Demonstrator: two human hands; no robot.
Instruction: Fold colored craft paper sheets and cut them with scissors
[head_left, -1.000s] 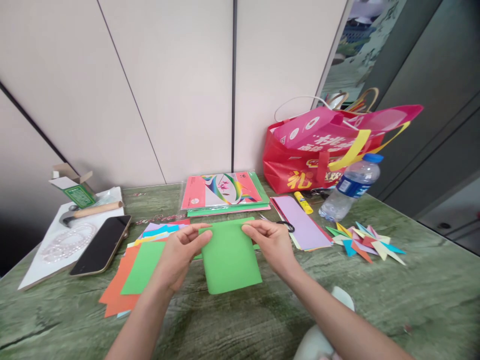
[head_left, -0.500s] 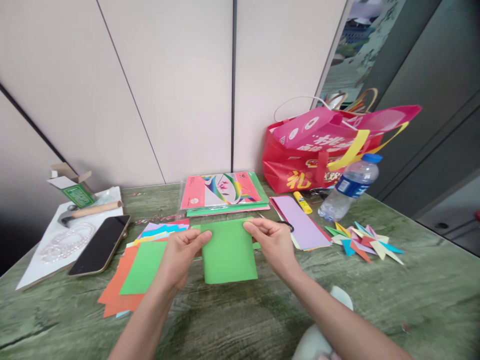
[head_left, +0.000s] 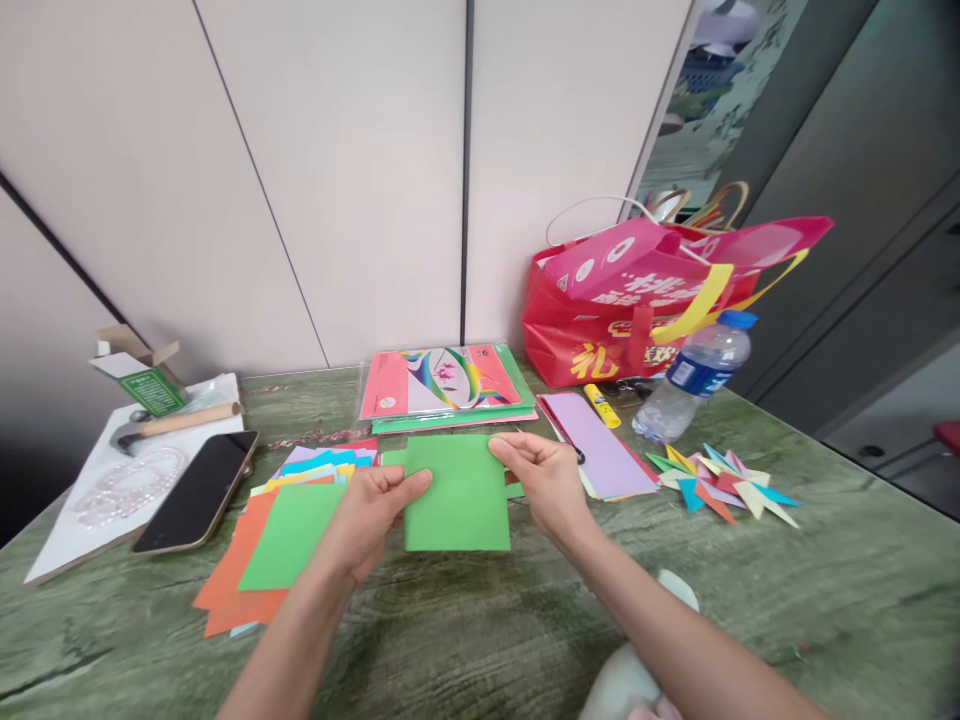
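Between my hands, a green paper square [head_left: 457, 500] is held up over the table [head_left: 420, 640]. My left hand [head_left: 375, 510] pinches its left edge, thumb lying on the front face. At the upper right corner, my right hand [head_left: 544, 475] grips the sheet between thumb and fingers. Behind it, other green paper peeks out on both sides. To the left, beside my left forearm, lies a fanned stack of coloured paper with a green sheet [head_left: 289, 540] and an orange sheet [head_left: 232, 575]. A lilac paper stack [head_left: 604, 450] lies right of my right hand, with partly hidden scissors [head_left: 577, 453].
At the back sits a packet of coloured paper [head_left: 446, 385]. On the right are a red gift bag [head_left: 562, 320], a glue stick [head_left: 602, 406], a water bottle [head_left: 690, 380] and folded paper pieces [head_left: 724, 480]. Leftward lie a phone [head_left: 199, 490], a hammer [head_left: 176, 425] and a small box [head_left: 146, 375].
The green paper has tilted slightly, its lower edge rising and becoming level. My left thumb has slid a little further right over its face. The camera view has shifted slightly.
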